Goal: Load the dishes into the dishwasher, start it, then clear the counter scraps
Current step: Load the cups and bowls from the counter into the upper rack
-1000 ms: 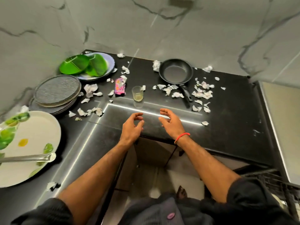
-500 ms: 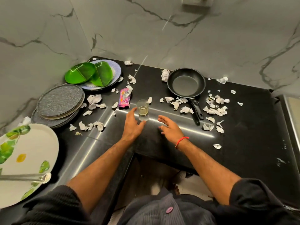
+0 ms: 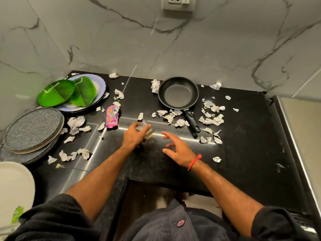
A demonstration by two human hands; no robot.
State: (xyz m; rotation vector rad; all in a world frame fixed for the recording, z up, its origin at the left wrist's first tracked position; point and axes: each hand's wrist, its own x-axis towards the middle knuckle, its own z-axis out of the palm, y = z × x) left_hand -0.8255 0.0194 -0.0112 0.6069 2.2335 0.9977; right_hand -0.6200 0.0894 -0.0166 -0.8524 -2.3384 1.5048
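My left hand (image 3: 134, 135) grips a small clear glass (image 3: 147, 132) near the middle of the black counter (image 3: 246, 140); the glass looks tilted and blurred. My right hand (image 3: 177, 148) hovers just right of it, fingers spread, holding nothing. A black frying pan (image 3: 178, 93) stands behind, handle toward me. Green leaf-shaped plates (image 3: 67, 92) lie on a blue-rimmed plate (image 3: 101, 86) at the back left. A stack of grey speckled plates (image 3: 33, 129) sits at the left, and a white plate (image 3: 13, 185) at the near left edge. Torn paper scraps (image 3: 211, 119) litter the counter.
A pink snack wrapper (image 3: 112, 117) lies left of the glass. Marble walls close the back and left, with a wall socket (image 3: 178, 3) above. The counter's front edge has a cut-out right in front of my body. A pale surface (image 3: 305, 136) borders the counter's right side.
My left hand moved forward and closed round the glass, which now tilts. My right hand rose off the counter and spread. The view shifted closer over the counter.
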